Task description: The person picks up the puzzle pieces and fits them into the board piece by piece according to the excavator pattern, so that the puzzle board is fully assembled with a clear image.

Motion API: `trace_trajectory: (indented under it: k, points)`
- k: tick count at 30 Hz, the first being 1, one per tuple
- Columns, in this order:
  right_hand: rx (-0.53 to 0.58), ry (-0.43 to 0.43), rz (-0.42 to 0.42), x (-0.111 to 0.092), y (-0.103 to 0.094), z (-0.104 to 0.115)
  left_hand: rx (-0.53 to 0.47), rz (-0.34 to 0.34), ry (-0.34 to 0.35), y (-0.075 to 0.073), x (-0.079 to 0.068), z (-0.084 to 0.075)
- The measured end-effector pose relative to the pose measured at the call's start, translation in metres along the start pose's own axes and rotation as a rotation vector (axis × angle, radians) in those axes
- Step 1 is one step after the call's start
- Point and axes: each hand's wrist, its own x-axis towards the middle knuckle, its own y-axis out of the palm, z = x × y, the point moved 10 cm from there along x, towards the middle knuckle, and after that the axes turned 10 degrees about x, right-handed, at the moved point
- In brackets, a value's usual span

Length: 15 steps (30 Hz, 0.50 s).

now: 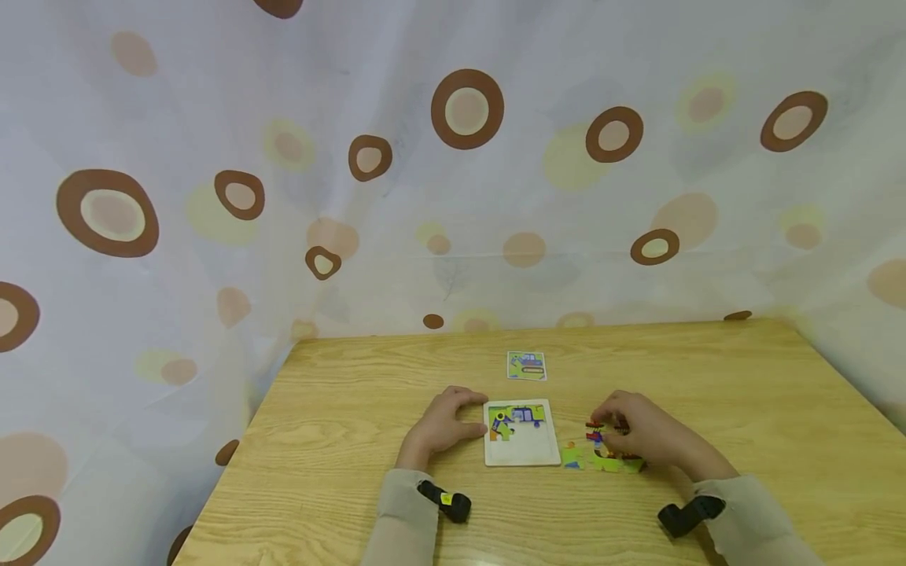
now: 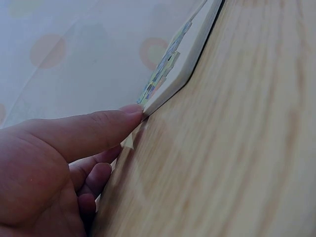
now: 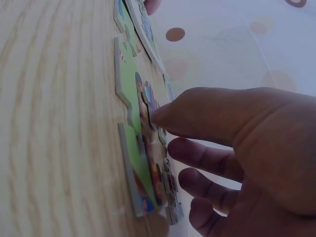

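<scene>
A square white puzzle tray lies on the table, its upper part filled with joined puzzle pieces in blue, green and yellow. My left hand rests at its left side, with thumb and fingers touching the edge. In the left wrist view, the left thumb is against the tray's corner. To the right of the tray, my right hand pinches a red and blue puzzle piece between thumb and fingers. Beneath it lie several loose green pieces, partly hidden by this hand.
A small picture card of a digger lies behind the tray. One green and blue puzzle piece lies by the tray's lower right corner. The wooden table meets a spotted curtain at the back and sides.
</scene>
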Motion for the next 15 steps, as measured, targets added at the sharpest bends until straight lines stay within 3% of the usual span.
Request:
trace_trajectory:
  k: [15]
  points:
    - [-0.016, 0.078, -0.004, 0.0011, 0.0015, -0.0054, -0.009, -0.008, -0.005, -0.0005, -0.0001, 0.0007]
